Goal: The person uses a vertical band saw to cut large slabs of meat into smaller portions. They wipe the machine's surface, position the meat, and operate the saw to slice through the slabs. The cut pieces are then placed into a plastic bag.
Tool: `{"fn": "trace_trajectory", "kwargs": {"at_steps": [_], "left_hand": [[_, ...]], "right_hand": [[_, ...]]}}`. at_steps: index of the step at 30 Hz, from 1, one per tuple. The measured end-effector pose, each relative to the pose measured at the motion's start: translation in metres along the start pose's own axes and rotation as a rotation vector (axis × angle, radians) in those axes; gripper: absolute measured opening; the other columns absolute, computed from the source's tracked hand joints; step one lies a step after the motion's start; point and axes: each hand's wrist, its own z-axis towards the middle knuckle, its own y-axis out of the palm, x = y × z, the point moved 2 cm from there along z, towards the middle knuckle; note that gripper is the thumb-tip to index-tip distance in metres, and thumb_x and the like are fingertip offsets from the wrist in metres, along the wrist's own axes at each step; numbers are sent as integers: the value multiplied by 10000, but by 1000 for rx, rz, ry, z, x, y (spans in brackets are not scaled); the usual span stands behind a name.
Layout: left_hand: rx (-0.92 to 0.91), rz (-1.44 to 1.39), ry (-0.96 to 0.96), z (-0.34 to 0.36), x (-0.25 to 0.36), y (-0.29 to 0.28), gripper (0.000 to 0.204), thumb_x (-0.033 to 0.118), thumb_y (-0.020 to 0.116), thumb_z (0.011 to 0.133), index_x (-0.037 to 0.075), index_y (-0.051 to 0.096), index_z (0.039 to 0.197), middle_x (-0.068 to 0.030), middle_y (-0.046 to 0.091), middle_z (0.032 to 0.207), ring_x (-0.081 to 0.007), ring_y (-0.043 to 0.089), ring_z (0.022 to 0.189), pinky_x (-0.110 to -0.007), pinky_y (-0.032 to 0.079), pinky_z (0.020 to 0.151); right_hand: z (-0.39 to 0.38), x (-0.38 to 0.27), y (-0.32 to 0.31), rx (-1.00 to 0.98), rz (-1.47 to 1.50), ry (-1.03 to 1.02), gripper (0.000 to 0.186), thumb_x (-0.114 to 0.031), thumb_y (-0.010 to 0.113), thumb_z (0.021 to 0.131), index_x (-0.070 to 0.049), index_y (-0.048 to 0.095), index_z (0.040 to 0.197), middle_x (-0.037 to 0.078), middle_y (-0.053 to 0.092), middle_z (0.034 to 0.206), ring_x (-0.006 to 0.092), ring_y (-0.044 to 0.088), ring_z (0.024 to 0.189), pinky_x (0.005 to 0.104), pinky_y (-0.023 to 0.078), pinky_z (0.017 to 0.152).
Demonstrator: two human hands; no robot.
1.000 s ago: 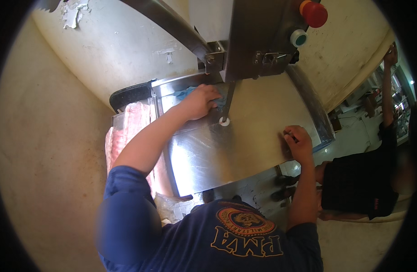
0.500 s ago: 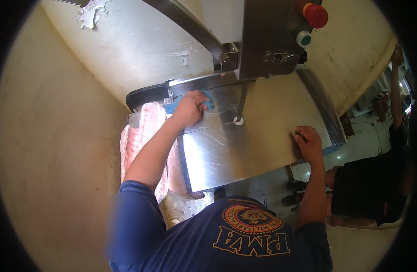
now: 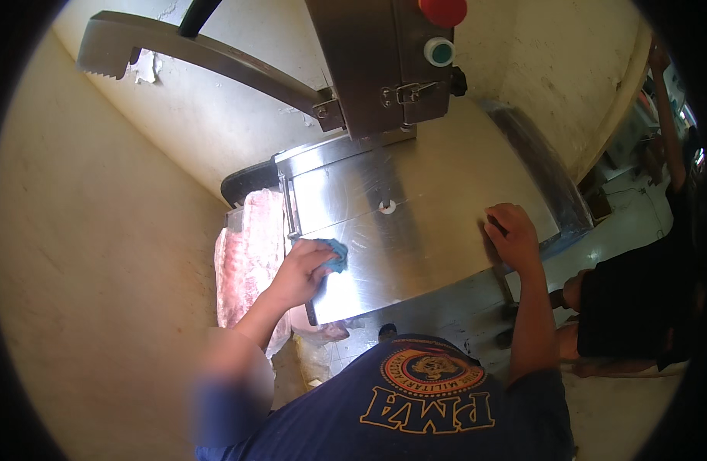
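Observation:
My left hand (image 3: 297,273) is closed on a bunched blue cloth (image 3: 336,256), pressing it to the left part of the steel saw table (image 3: 384,269). Toward the table's right edge rests my right hand (image 3: 515,237); its fingers are loosely bent, a gap shows between thumb and fingers, and I see nothing held. The band saw's upper housing (image 3: 376,69) stands over the far side of the table. Beneath it, a round white insert (image 3: 386,207) sits in the tabletop. Pale pink slabs of meat (image 3: 253,246) lie just left of the table, beside my left forearm.
A curved metal arm with a toothed end (image 3: 107,46) reaches out left from the housing. Red (image 3: 443,9) and green (image 3: 440,52) buttons sit on the housing. A wall closes in the left side. Another person in dark clothes (image 3: 630,307) is at the right.
My left hand has drawn the blue cloth from the table's far left toward its near left corner. My right hand stays near the right edge. The view has shifted, showing more of the curved arm.

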Motion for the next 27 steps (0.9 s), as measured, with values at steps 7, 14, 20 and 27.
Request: {"fn": "trace_trajectory", "kwargs": {"at_steps": [7, 14, 20, 27], "left_hand": [[301, 158, -195, 115, -79, 18, 276, 54, 686, 893, -20, 698, 1159, -225, 682, 1116, -440, 615, 1083, -477, 496, 969], [115, 92, -88, 166, -75, 45, 312, 75, 723, 878, 7, 692, 1181, -192, 673, 1200, -397, 613, 1143, -453, 494, 997], [-5, 64, 45, 85, -3, 47, 281, 61, 740, 858, 31, 706, 1135, -137, 681, 1214, -364, 614, 1144, -431, 494, 1016], [-103, -21, -10, -5, 93, 44, 294, 40, 756, 815, 71, 735, 1107, -130, 689, 1163, -350, 621, 1102, -437, 516, 958]], "right_hand": [[-1, 13, -5, -4, 7, -22, 281, -179, 718, 865, -44, 717, 1112, 132, 695, 1102, 345, 638, 1052, 440, 515, 943], [-2, 7, -4, -12, 26, -52, 286, -226, 698, 893, -42, 709, 1111, 150, 688, 1119, 375, 622, 1057, 458, 513, 931], [-6, 6, -15, -29, 27, -81, 284, -227, 703, 890, -72, 709, 1128, 120, 675, 1096, 354, 618, 1043, 457, 522, 899], [-8, 12, -12, -10, 24, -118, 259, -190, 692, 878, -89, 712, 1115, 104, 671, 1051, 338, 621, 1017, 456, 532, 869]]}}
